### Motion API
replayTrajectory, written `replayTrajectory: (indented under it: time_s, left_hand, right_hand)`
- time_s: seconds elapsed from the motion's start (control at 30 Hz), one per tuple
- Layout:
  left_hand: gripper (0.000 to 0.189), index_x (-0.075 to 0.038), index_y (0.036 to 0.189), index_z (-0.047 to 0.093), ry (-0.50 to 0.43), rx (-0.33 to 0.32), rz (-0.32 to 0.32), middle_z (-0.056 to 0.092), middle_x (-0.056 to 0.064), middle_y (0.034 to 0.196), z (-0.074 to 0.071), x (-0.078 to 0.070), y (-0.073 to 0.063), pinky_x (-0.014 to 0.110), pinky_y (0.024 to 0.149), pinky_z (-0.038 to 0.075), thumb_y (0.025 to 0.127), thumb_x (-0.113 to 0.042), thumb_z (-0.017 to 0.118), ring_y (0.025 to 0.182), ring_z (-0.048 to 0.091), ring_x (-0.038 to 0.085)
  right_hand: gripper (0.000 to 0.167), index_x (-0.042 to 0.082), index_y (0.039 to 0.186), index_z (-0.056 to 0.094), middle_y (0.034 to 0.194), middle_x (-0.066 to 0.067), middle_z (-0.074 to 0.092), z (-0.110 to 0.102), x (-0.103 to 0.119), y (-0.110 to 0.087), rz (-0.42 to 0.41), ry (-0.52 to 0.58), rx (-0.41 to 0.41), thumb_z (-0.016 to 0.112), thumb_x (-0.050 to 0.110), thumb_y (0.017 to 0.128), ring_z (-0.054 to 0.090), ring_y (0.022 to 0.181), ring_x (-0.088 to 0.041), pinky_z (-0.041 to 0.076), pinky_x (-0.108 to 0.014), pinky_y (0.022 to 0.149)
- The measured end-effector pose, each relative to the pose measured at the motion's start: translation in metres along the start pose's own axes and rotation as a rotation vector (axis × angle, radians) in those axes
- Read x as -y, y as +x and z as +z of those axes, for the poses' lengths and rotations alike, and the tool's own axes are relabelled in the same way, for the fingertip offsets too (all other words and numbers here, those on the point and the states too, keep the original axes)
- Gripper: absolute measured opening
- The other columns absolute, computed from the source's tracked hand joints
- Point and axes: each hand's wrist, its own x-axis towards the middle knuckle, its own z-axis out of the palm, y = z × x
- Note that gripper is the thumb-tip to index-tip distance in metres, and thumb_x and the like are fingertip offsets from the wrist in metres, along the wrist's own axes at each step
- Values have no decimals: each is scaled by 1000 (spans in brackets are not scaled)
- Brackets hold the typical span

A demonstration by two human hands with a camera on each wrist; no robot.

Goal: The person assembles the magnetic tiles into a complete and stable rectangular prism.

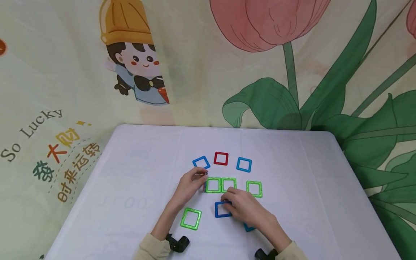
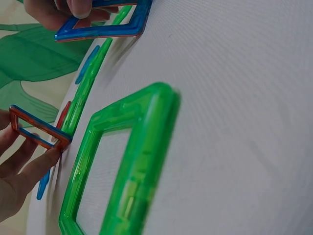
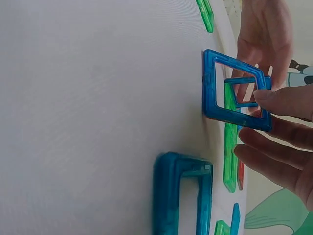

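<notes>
My left hand (image 1: 190,184) pinches a square magnetic tile (image 2: 41,122) that stands on edge, showing red in the left wrist view and blue in the right wrist view. It meets the left end of two joined green square tiles (image 1: 221,185) lying flat. Nearer the front, my right hand (image 1: 245,206) holds a blue square tile (image 3: 209,83) between thumb and fingers, tilted and raised off the table. A thin red line runs along its underside in the left wrist view. The right fingers hide part of its right side.
Behind lie a blue tile (image 1: 208,163), a red tile (image 1: 221,164) and another blue one (image 1: 243,170). Single green tiles lie right (image 1: 261,189) and front left (image 1: 183,218). A blue tile (image 1: 249,228) is partly under the right forearm. The white table (image 1: 308,216) meets a printed backdrop.
</notes>
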Motion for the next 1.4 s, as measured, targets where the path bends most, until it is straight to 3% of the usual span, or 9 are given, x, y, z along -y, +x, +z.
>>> replayTrajectory:
  time_s: [0.7, 1.17, 1.4]
  left_hand:
    - [29, -17, 129, 66, -37, 2, 0, 66, 5, 134, -2, 4, 2, 43, 103, 55, 101, -26, 66, 123, 64, 25]
    - [29, -15, 129, 66, -50, 8, 11, 67, 6, 132, -2, 3, 1, 41, 100, 56, 101, -23, 66, 121, 65, 25]
    - [28, -15, 128, 65, -48, 12, 13, 67, 7, 133, -2, 4, 2, 39, 99, 57, 101, -23, 66, 121, 65, 26]
  right_hand:
    - [17, 10, 110, 77, 103, 0, 74, -3, 4, 17, 32, 124, -22, 77, 14, 93, 68, 90, -10, 60, -27, 86]
    - [15, 11, 106, 77, 101, 1, 75, -1, 8, 28, 19, 98, -84, 79, 13, 91, 70, 93, -12, 60, -29, 88]
    - [14, 12, 103, 78, 94, 2, 73, 2, 10, 34, 18, 93, -139, 81, 11, 89, 70, 87, -10, 60, -25, 81]
